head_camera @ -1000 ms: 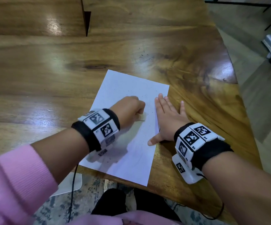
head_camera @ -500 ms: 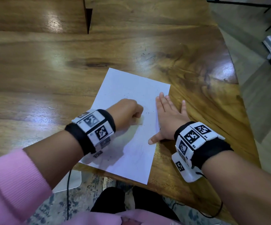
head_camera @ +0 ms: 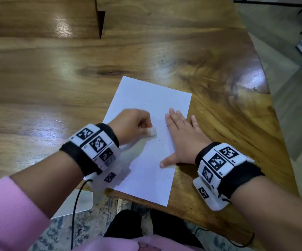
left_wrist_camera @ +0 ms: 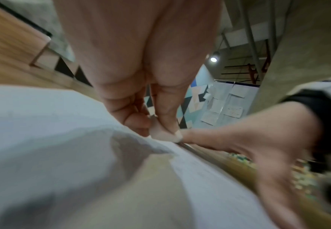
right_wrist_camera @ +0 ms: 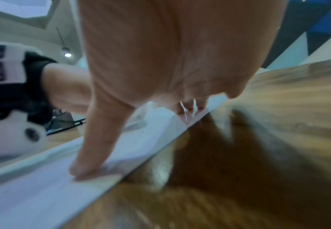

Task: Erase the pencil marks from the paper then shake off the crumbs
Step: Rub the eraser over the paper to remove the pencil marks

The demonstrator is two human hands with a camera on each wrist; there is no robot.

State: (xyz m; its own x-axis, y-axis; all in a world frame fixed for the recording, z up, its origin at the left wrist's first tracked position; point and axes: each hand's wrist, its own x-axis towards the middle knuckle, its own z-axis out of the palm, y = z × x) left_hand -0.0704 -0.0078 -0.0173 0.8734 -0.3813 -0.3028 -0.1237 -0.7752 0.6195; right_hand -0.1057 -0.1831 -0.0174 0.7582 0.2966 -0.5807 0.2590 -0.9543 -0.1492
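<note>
Lying on the wooden table (head_camera: 38,78), slanted, with its near short edge reaching the table's front edge at about 6 o'clock of the head view: the white paper (head_camera: 146,98). Scattered over the sheet, tiny dark specks, most of them toward its far end at 12 o'clock; too small to tell crumbs from leftover marks. Curling into a loose fist near the sheet's middle and pinching a small pale eraser (head_camera: 152,132) between thumb and fingers: the left hand (head_camera: 132,124), with the eraser's lower face touching the paper, blurred in both the head and left wrist views. Lying flat and spread at 3 o'clock of the eraser, pressing down the sheet's right edge: the right hand (head_camera: 181,134), palm down, fingers straight and pointing to 12 o'clock, thumb stretching toward 8 o'clock onto the paper, little finger resting off the sheet on bare wood. Wrapping each wrist, a black band (head_camera: 240,176) carrying white blocks with square black patterns.
</note>
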